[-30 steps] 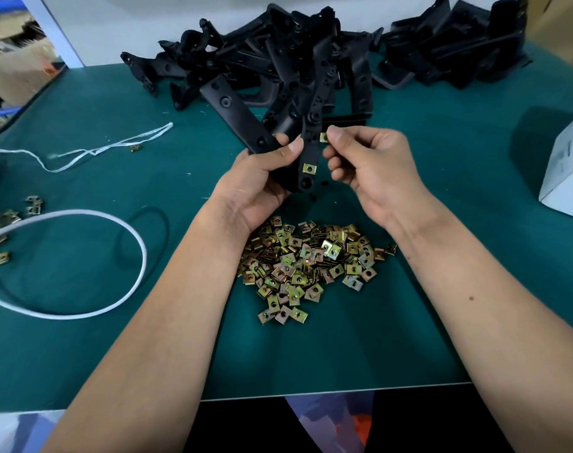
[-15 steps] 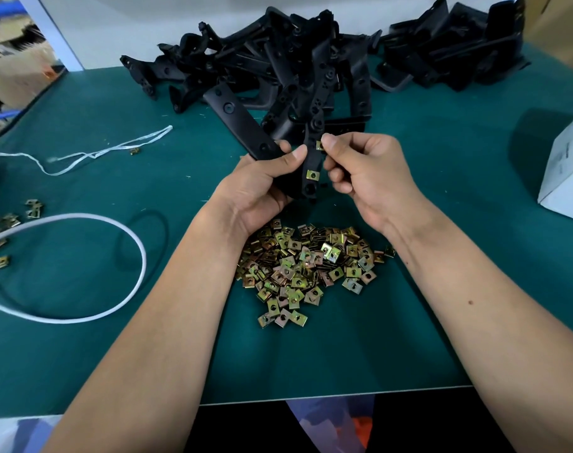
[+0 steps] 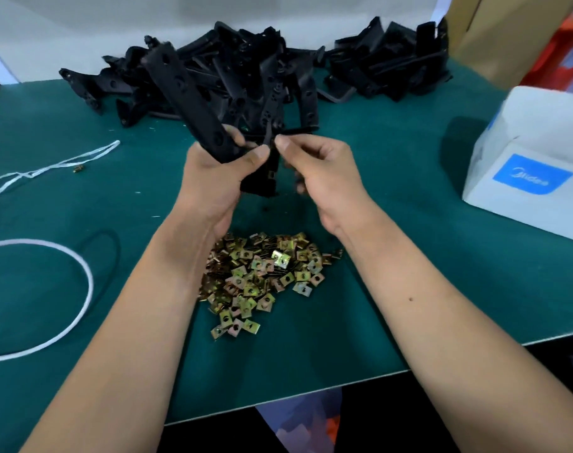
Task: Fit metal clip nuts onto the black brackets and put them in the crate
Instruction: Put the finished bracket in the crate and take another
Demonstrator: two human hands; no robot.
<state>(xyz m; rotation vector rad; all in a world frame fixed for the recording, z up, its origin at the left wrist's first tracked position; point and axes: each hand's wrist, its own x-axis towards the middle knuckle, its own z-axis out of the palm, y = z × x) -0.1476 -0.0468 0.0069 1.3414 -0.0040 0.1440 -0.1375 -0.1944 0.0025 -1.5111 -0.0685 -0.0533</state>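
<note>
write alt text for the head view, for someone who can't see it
Two bare hands hold a black bracket above a pile of metal clip nuts on a green table; the left hand grips it, the right hand's fingers pinch its edge.

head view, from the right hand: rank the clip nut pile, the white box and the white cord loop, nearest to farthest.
From the right hand:
1. Clip nut pile, just below the hand toward the table's near edge.
2. White box, off to the right side of the table.
3. White cord loop, far over on the left side, past the left hand holding the black bracket.
</note>
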